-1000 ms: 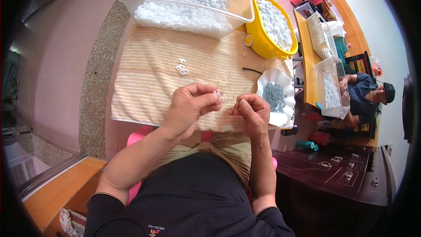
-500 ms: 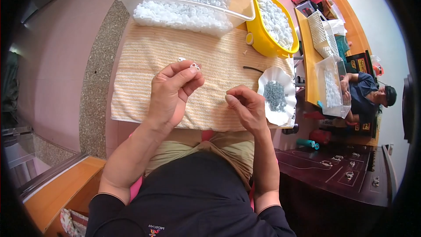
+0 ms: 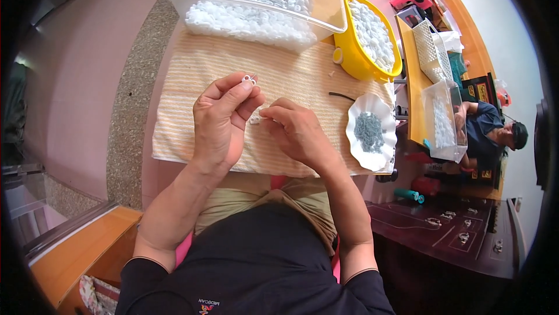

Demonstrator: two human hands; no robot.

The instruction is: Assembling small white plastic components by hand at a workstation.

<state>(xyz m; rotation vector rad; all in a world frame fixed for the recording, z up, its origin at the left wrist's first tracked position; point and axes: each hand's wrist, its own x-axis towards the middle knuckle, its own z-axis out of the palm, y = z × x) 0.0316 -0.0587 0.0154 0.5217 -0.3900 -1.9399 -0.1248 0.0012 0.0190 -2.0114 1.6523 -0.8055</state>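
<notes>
My left hand (image 3: 224, 120) is raised over the striped cloth (image 3: 186, 99) and pinches a small white plastic piece (image 3: 249, 80) between thumb and forefinger. Close to its right, my right hand (image 3: 297, 131) has its fingers curled, and its fingertips pinch another small white piece (image 3: 255, 119) lying on the cloth. The two hands almost touch. Whether the right hand holds anything more is hidden by its fingers.
Beyond the cloth stand a clear bin (image 3: 326, 6) heaped with white parts and a yellow tub (image 3: 355, 62) of the same. A white scalloped dish (image 3: 356, 140) of small grey parts sits to the right, near a thin black strip (image 3: 340, 95). Another person (image 3: 495, 131) sits at far right.
My left hand has gone from the cloth's near edge up to the white pieces and lifted one. My right hand followed up and left to the other piece.
</notes>
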